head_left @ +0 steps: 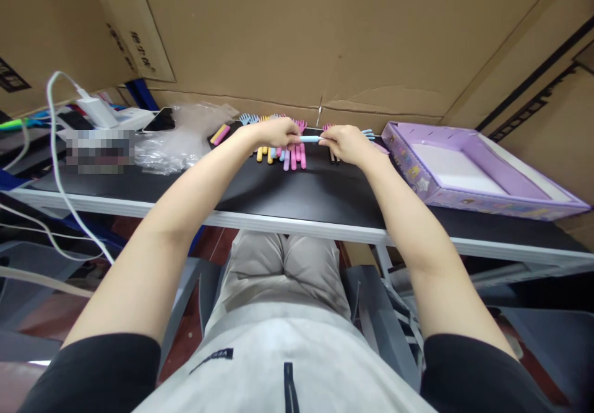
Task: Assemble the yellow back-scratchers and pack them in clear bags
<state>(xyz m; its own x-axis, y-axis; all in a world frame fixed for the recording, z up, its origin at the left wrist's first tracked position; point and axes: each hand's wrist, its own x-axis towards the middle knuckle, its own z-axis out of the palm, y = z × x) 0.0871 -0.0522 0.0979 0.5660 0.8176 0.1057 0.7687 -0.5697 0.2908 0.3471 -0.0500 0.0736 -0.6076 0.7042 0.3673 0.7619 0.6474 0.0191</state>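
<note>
Light-blue pen (308, 139) lengthwise left-to-right, narrow end rightward, left grip (279, 133) and right grip (346, 143) pinching its ends

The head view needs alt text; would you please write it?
A person's left hand and right hand hold a light blue stick over a black table. Colourful sticks and hand-shaped pieces lie nearby; a purple box sits right, clear plastic left.

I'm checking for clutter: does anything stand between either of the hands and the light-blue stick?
Nothing visible does. The left hand and right hand grip the light-blue stick, one at each end. The pink handles lie on the black tabletop, not between stick and hands.
</note>
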